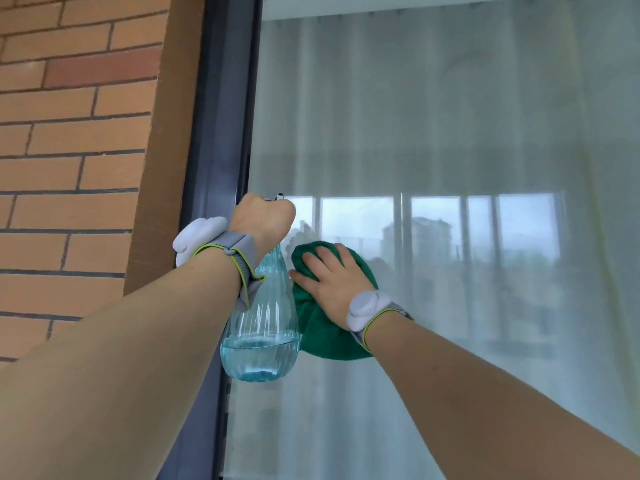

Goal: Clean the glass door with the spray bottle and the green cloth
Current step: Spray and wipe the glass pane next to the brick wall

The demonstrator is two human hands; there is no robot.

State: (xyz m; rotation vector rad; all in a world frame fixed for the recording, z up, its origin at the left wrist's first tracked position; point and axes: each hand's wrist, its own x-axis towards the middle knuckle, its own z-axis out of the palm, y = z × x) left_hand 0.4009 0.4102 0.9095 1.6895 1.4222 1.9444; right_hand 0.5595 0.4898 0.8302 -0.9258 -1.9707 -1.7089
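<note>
The large glass door pane (450,150) fills the right two thirds of the frame, with a pale pleated curtain (398,98) behind it. Its left edge meets a dark grey metal door frame (225,133) running from top centre down to the bottom, and an orange brick wall (69,133) takes up the left of the frame. Above and to the right of the hands the glass lies open and unobstructed.

Low in the centre, the left hand (259,220) grips the head of one clear blue-tinted plastic spray bottle (261,337), which hangs down just beside the frame edge, liquid pooled in its base. Just right of it, the right hand (332,278) presses one bunched dark green cloth (329,334) flat against the glass, fingers spread. The cloth's left edge touches or nearly touches the bottle. Two grey wrist bands (367,311), one per arm.
</note>
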